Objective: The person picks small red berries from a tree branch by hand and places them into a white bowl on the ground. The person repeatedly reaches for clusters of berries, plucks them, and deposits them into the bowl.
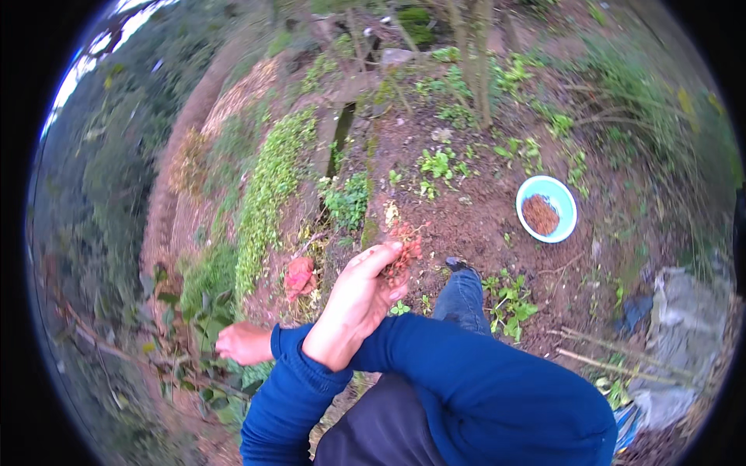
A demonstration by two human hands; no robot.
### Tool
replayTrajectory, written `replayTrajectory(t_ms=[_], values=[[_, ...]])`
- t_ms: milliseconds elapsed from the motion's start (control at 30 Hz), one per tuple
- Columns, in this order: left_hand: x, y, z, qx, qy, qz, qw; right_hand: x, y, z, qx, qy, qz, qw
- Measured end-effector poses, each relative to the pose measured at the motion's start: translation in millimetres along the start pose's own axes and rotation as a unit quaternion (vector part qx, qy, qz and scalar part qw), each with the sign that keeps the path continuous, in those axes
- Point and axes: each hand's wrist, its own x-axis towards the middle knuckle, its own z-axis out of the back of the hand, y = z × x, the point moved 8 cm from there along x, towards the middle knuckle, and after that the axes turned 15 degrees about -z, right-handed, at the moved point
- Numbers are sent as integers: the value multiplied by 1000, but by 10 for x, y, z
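Note:
My left hand [361,295] is raised in the middle, its fingers closed around a cluster of small reddish berries [405,252] on thin stalks. My right arm crosses beneath it toward the left. My right hand [243,343] is among green leaves and thin branches [198,326] at the lower left, its fingers curled; what they grip, if anything, is hidden. A crumpled pinkish-red object [300,277] lies on the ground beyond my hands.
A pale blue bowl [567,210] holding brown bits sits on soil at the right. Several slender trunks [478,70] stand above it. Cut sticks [614,365] and grey sheeting [676,318] lie at the lower right. A dark narrow gap [342,132] runs between planted edges.

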Motion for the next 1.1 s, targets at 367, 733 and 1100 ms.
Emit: replayTrajectory(t_ms=[367, 733, 1100], values=[[1795, 2012, -2066, 195, 262, 172, 929, -59, -36, 618, -41, 29, 60, 997], [1927, 1201, -2269, 348, 339, -5, 874, 89, -91, 1044, -29, -46, 106, 993], [-1785, -1658, -824, 479, 190, -492, 702, 58, 60, 307, -62, 55, -18, 996]])
